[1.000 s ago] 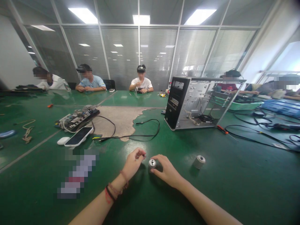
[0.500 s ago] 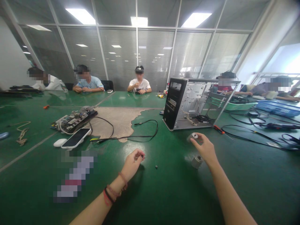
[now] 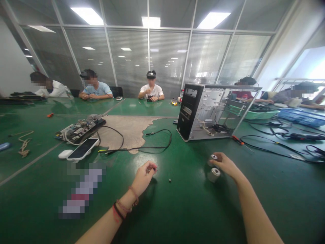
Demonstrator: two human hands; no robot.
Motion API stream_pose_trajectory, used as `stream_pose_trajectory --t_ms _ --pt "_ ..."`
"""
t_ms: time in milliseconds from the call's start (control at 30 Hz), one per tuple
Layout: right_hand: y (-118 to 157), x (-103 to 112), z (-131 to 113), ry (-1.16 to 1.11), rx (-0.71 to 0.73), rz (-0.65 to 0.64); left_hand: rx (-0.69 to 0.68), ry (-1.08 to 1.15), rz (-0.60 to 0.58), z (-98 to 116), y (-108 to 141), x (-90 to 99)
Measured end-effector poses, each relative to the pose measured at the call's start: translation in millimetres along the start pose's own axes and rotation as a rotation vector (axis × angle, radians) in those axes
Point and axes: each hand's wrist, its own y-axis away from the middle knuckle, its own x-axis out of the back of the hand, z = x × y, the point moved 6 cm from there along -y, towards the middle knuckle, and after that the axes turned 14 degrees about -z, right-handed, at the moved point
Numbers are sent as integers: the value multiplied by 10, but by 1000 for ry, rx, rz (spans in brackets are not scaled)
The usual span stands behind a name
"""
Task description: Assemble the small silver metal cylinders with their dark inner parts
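My right hand (image 3: 224,163) pinches a small silvery cylinder (image 3: 214,157) with a dark mark in its pale top. It is upright just behind a second, similar cylinder (image 3: 214,174) that stands on the green table. Whether the held one touches the table I cannot tell. My left hand (image 3: 146,172), closed with fingertips together, holds a tiny dark part (image 3: 153,169), mostly hidden by the fingers. On the table between my hands lies a small dark round piece (image 3: 170,180), nearer the left hand and touched by neither.
An open computer case (image 3: 189,112) stands beyond my right hand, with a screwdriver (image 3: 241,142) beside it. Left are a phone (image 3: 83,149), a circuit board assembly (image 3: 80,130) and a black cable (image 3: 152,147). Several people sit around the table; baskets (image 3: 299,117) and cables lie at right.
My right hand has moved down and slightly right, lowering the cylinder from above to just behind the standing one. The left hand has stayed in place.
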Motion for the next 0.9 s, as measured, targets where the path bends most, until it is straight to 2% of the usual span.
stream_pose_trajectory --t_ms 100,200,267,300,367,433,533,667,800,900 --pt "48 74 -293 76 70 -12 -3 21 21 -6 8 15" --pt "192 135 -850 117 235 118 -5 37 58 -21 13 46" --pt "334 35 -1254 76 354 142 -1 35 74 -22 16 61" --pt "403 -93 -1442 55 412 66 3 34 78 -18 18 66" --pt "562 -444 -1760 33 519 -194 6 33 78 0 21 68" --pt "743 -788 -1946 39 570 -436 3 37 76 24 25 66" --pt "941 -1109 -2030 60 586 -598 1 37 73 44 31 63" --pt "1015 -1259 -2012 76 583 -619 6 32 71 35 30 60" --pt "965 -1222 -2035 68 608 -615 5 36 67 24 24 52" --pt "798 -937 -1999 -6 639 -511 3 26 67 34 20 49"
